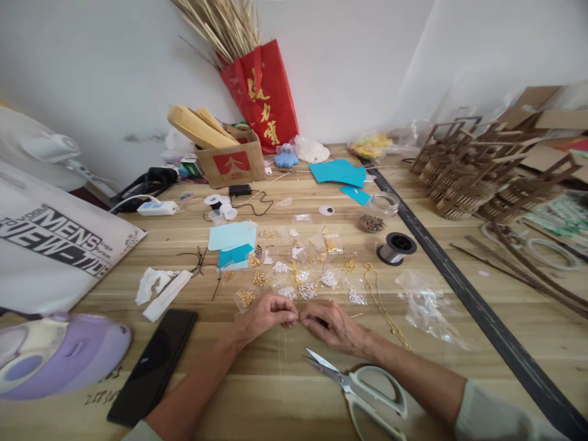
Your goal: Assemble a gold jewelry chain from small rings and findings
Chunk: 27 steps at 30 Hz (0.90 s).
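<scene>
Both hands are close together over the table, fingertips a small gap apart. My left hand [272, 313] is pinched, and what it holds is too small to make out. My right hand [331, 323] is also closed at the fingertips on something hidden or tiny. A faint thin line hangs below the left fingers. Just beyond the hands lie gold beads [246, 298], silver beads [307, 290] and other small findings on clear bags. A gold chain [379, 300] lies right of them. Open scissors [342, 378] rest below my right hand.
A black phone [154, 367] lies beside my left forearm. A wire spool [397, 248], a bead jar [372, 223], a clear plastic bag [429, 306] and a black strip [452, 269] are to the right. Blue cards [235, 254] lie behind the beads; a cardboard box [234, 160] stands farther back.
</scene>
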{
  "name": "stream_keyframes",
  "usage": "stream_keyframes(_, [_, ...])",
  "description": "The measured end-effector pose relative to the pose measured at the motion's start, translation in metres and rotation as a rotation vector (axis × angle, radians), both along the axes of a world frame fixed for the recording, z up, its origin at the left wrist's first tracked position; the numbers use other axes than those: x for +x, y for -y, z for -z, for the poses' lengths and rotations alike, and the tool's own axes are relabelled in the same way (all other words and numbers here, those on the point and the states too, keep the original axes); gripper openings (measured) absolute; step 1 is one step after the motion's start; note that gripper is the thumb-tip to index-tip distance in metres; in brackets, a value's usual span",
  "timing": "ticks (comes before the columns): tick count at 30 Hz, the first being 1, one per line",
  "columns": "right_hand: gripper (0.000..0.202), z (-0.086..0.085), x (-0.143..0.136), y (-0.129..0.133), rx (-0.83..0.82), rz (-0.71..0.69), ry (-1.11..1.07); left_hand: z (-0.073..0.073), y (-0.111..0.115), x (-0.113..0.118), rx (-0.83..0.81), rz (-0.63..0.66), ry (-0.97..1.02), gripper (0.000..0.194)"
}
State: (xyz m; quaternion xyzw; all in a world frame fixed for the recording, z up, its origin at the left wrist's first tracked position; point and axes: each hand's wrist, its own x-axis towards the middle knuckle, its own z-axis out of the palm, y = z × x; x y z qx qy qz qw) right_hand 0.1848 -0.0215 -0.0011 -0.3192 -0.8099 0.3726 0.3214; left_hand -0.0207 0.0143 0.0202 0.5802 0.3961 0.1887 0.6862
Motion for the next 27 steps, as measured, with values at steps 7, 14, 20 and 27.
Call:
stream_keyframes(7, [0.015, -0.0013, -0.0008, 0.0006, -0.008, 0.004, -0.009, 0.0010, 0.0005, -0.0012, -0.022, 0.023, -0.001, 0.028])
stream_keyframes(14, [0.016, -0.0023, -0.0010, -0.0004, 0.013, 0.000, 0.000, 0.0027, 0.0011, -0.0020, -0.035, 0.001, -0.001, 0.027])
stream_keyframes(20, [0.016, -0.0022, -0.0008, -0.0006, 0.027, 0.000, 0.012, 0.0027, 0.0005, -0.0019, -0.033, -0.005, 0.012, 0.028])
stream_keyframes(27, [0.016, -0.0034, -0.0011, -0.0004, 0.025, -0.010, -0.006, 0.0040, -0.0010, -0.0028, -0.023, 0.012, 0.017, 0.028])
